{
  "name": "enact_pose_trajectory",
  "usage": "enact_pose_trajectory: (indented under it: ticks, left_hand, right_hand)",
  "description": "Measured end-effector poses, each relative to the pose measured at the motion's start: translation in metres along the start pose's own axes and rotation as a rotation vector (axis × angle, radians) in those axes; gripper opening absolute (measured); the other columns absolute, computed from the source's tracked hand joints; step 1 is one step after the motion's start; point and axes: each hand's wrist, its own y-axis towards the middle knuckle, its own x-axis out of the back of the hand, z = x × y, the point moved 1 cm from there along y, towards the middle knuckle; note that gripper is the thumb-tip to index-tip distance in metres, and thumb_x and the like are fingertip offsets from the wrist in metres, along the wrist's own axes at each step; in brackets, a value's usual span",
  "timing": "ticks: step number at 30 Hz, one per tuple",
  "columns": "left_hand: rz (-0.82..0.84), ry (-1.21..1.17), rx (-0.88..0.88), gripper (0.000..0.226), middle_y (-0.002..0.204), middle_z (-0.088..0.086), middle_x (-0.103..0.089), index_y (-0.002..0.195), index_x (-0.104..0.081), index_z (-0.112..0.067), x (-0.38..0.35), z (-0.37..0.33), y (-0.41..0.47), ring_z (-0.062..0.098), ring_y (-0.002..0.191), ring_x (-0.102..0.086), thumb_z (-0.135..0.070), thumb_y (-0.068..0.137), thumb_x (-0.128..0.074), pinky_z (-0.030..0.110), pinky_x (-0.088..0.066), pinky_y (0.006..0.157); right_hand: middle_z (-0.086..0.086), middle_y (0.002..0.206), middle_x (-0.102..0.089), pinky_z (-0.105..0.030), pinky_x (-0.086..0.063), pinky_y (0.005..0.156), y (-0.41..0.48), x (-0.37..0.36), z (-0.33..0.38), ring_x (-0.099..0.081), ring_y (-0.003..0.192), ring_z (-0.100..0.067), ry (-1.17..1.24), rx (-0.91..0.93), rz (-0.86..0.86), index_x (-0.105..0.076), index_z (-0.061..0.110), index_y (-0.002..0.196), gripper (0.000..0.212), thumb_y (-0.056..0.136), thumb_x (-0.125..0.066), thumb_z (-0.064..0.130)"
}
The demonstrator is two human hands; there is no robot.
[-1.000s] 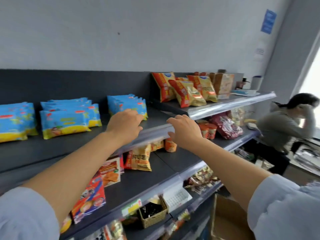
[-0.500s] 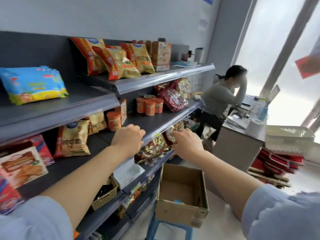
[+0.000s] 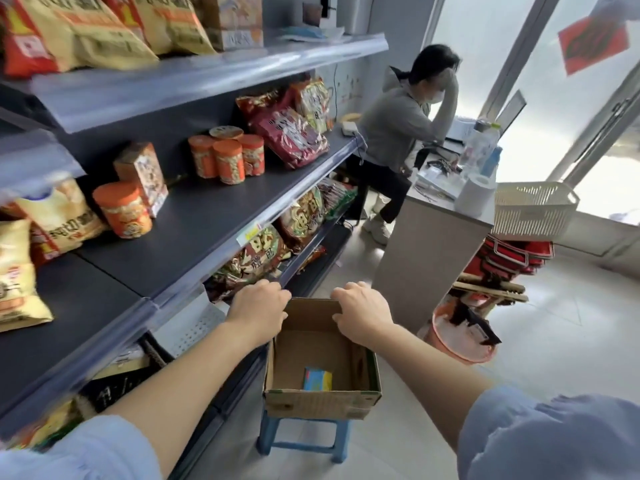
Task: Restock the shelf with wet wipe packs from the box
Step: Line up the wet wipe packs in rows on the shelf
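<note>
An open cardboard box [image 3: 322, 400] stands on a blue stool [image 3: 303, 438] beside the dark shelf unit [image 3: 194, 220]. One blue and yellow wet wipe pack [image 3: 317, 379] lies on the box floor near its front wall. My left hand [image 3: 258, 306] hovers over the box's far left corner with fingers loosely curled, holding nothing. My right hand [image 3: 362, 311] hangs over the far right part of the box, fingers curled downward and empty. The wet wipe shelf is out of view.
Snack bags and orange jars fill the shelves at left. A person in a grey top [image 3: 398, 133] sits at a counter [image 3: 433, 237] behind the box. A white basket [image 3: 533, 209], red baskets and an orange bucket [image 3: 457, 337] stand at right.
My view swung down and right from the top shelf with the wet wipes. Both hands dropped from the shelf edge to just above the open box.
</note>
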Motion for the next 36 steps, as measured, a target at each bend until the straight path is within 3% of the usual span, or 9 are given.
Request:
enact_pose_trajectory:
  ticks: [13, 20, 27, 36]
  left_hand:
    - [0.360, -0.065, 0.010, 0.030, 0.121, -0.001, -0.057, 0.123, -0.057, -0.021, -0.136, -0.014, 0.076, 0.021, 0.119, -0.049, -0.032, 0.096, -0.051, 0.037, -0.047, 0.092]
    - [0.525, -0.157, 0.167, 0.029, 0.119, -0.001, -0.058, 0.122, -0.058, -0.020, -0.201, -0.033, 0.090, 0.021, 0.117, -0.050, -0.030, 0.095, -0.053, 0.038, -0.050, 0.087]
    - [0.660, -0.228, 0.296, 0.027, 0.118, 0.000, -0.059, 0.119, -0.060, -0.020, -0.267, -0.054, 0.099, 0.023, 0.114, -0.053, -0.030, 0.095, -0.054, 0.038, -0.048, 0.084]
    - [0.734, -0.226, 0.368, 0.027, 0.116, 0.002, -0.059, 0.118, -0.060, -0.019, -0.323, -0.051, 0.096, 0.024, 0.113, -0.054, -0.029, 0.094, -0.055, 0.036, -0.047, 0.083]
  right_hand:
    - [-0.005, 0.121, -0.058, -0.036, -0.046, 0.085, 0.071, -0.123, -0.048, -0.050, 0.113, -0.026, 0.070, -0.004, 0.282, -0.054, 0.020, 0.128, 0.037, 0.093, -0.058, 0.029]
    - [-0.008, 0.118, -0.058, -0.038, -0.047, 0.084, 0.100, -0.190, -0.077, -0.050, 0.111, -0.027, 0.094, 0.118, 0.444, -0.055, 0.018, 0.126, 0.037, 0.090, -0.061, 0.026]
    - [-0.008, 0.119, -0.060, -0.038, -0.048, 0.087, 0.121, -0.261, -0.097, -0.051, 0.113, -0.029, 0.124, 0.178, 0.574, -0.055, 0.017, 0.126, 0.037, 0.091, -0.057, 0.027]
    - [-0.009, 0.128, -0.054, -0.040, -0.040, 0.096, 0.135, -0.357, -0.075, -0.046, 0.121, -0.029, 0.108, 0.178, 0.693, -0.048, 0.018, 0.133, 0.056, 0.086, -0.064, 0.043]
